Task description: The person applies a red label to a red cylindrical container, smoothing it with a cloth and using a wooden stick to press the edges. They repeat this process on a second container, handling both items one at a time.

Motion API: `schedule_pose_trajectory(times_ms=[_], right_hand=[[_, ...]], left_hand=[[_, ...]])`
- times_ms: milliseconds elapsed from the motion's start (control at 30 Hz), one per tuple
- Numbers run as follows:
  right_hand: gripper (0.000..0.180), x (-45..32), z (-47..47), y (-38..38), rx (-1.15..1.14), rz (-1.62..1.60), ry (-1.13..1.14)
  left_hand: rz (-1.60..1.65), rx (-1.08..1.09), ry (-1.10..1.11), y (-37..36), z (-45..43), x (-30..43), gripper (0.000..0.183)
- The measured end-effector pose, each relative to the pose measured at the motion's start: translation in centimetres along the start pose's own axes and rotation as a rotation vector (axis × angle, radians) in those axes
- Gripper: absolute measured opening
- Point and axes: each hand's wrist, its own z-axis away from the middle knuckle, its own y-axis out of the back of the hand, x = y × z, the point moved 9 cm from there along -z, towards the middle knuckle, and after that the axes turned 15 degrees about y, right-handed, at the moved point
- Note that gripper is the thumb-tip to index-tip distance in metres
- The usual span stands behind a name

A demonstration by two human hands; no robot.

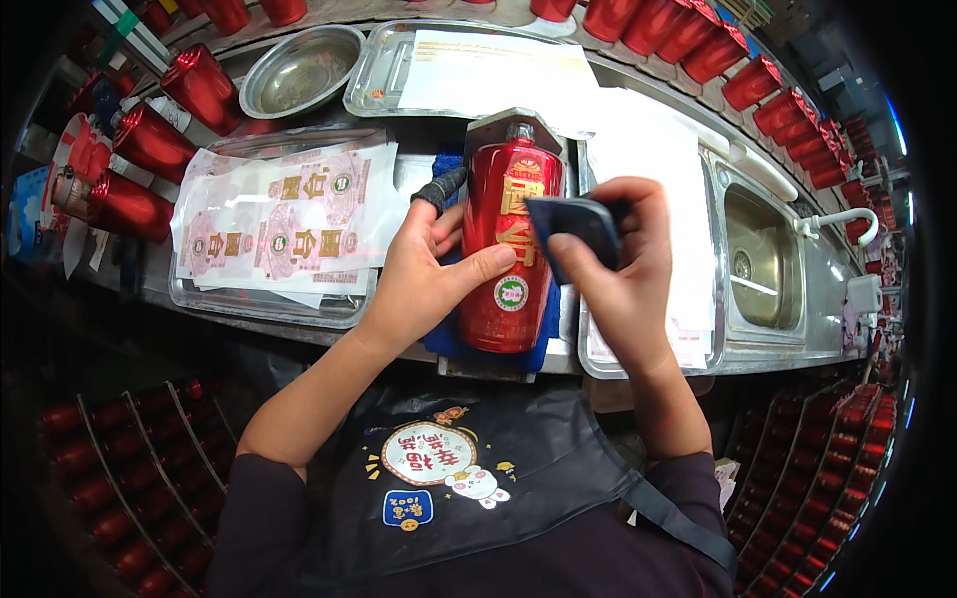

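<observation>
A glossy red bottle [490, 318] lies on its back on a blue cloth [448, 333], its clear neck pointing away from me. Gold characters and a round green-and-white emblem mark its upper face. My left hand [437, 258] grips the bottle's left side, thumb across the front; a dark cover wraps one finger. In my right hand [624, 261] is a dark, flat squeegee-like scraper [579, 224], pinched between thumb and fingers. Its edge is at the right side of the gold lettering; whether it touches cannot be told. Behind the neck stands an angled metal rest [478, 131].
Left, a clear tray [344, 318] holds printed transfer sheets [291, 217]. Another tray [650, 366] with white sheets lies right, before a sink [762, 258] with a white faucet [837, 223]. A metal bowl [303, 71] and several red bottles [198, 86] stand behind and left.
</observation>
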Motion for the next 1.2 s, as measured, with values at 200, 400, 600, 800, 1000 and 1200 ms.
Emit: schedule_pose_trajectory(times_ms=[200,400,600,800,1000,1200], right_hand=[[0.027,-0.7,-6.5,-0.9,-0.096,0.408,0.385],[0.023,0.5,-4.6,1.1,-0.007,0.238,0.287],[0.029,1.7,-2.8,2.7,0.103,0.035,0.049],[0.028,2.8,-1.5,2.6,0.155,0.052,-0.014],[0.027,3.0,-1.6,2.5,0.157,0.056,0.023],[0.028,2.9,-0.9,2.6,0.187,-0.067,-0.067]], left_hand=[[0.035,-0.038,0.087,0.0,-0.3,-0.5,0.057],[-0.462,0.126,-0.447,-0.7,1.4,3.7,0.062],[-0.867,0.171,-0.642,-2.1,0.7,7.0,0.039],[-0.987,0.192,-0.662,-1.7,0.0,6.4,0.036],[-0.776,0.179,-0.524,1.3,0.5,5.6,0.035],[-0.928,0.136,-0.645,-1.4,0.9,7.9,0.034]])
